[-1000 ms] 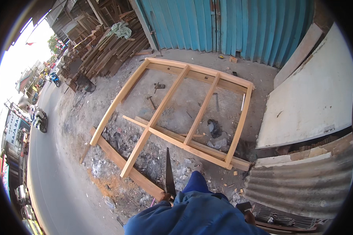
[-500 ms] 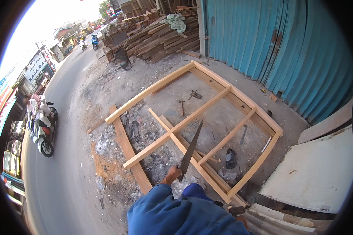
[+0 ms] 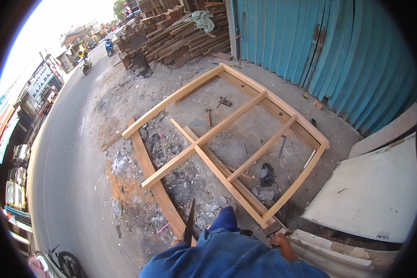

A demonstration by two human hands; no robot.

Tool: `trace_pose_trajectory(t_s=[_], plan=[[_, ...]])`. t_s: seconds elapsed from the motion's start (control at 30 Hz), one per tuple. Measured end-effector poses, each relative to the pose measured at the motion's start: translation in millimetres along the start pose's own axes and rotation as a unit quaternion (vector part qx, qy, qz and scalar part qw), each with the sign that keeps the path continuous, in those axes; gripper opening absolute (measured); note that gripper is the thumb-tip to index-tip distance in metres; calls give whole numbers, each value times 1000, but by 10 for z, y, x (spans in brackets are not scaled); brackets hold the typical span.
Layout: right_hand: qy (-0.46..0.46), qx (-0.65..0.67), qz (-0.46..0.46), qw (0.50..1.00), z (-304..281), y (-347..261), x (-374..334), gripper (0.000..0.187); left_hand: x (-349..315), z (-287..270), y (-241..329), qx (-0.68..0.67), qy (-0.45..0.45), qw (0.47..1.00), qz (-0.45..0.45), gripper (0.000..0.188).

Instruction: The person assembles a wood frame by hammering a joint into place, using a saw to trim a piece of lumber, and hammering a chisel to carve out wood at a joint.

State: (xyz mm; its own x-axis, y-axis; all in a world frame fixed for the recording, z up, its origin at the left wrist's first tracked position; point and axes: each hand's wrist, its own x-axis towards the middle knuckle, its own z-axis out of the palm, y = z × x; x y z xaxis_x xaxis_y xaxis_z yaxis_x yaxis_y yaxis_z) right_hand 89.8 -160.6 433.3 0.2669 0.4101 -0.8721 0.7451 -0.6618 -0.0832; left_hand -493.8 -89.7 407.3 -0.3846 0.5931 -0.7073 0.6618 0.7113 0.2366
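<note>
My left hand (image 3: pixel 176 242) grips a handsaw (image 3: pixel 189 225) at the lower middle, its dark blade pointing up and away. The sleeve hides most of that hand. My right hand (image 3: pixel 285 245) is closed round a mallet (image 3: pixel 274 228) with a dark, blocky head, beside the near corner of a large wooden frame (image 3: pixel 195 148). Whether the mallet touches the frame I cannot tell. The frame, of pale beams with crosspieces, lies on the ground ahead of me. Under its left ends runs a flat brown plank (image 3: pixel 149 169). My blue-covered knee (image 3: pixel 226 218) shows between my hands.
Inside the frame lie a hammer (image 3: pixel 209 117), a dark tool (image 3: pixel 224 102) and a black plastic bag (image 3: pixel 267 175). Stacked timber (image 3: pixel 185 44) stands far back, a blue corrugated shutter (image 3: pixel 278 46) to the right. White boards (image 3: pixel 361 190) lean nearer. A road with motorbikes (image 3: pixel 69 263) passes at left.
My left hand has drawn the saw down and left, off the frame's beams. My right hand with the mallet has risen to the frame's near corner. The near motorbike has moved down the picture.
</note>
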Motion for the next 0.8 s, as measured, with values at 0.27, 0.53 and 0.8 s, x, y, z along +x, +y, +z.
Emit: trace_pose_trajectory(t_s=[0.27,0.53,0.8], plan=[[-60,67,52,995,276,272,-472,51,100,-188,110,-14,-62,997,53,26],[-6,128,92,988,22,233,-759,55,1288,-161,2335,-361,-212,896,149,30],[-4,163,110,981,-503,-240,-658,57,2293,-361,4742,-120,-62,941,309,30]])
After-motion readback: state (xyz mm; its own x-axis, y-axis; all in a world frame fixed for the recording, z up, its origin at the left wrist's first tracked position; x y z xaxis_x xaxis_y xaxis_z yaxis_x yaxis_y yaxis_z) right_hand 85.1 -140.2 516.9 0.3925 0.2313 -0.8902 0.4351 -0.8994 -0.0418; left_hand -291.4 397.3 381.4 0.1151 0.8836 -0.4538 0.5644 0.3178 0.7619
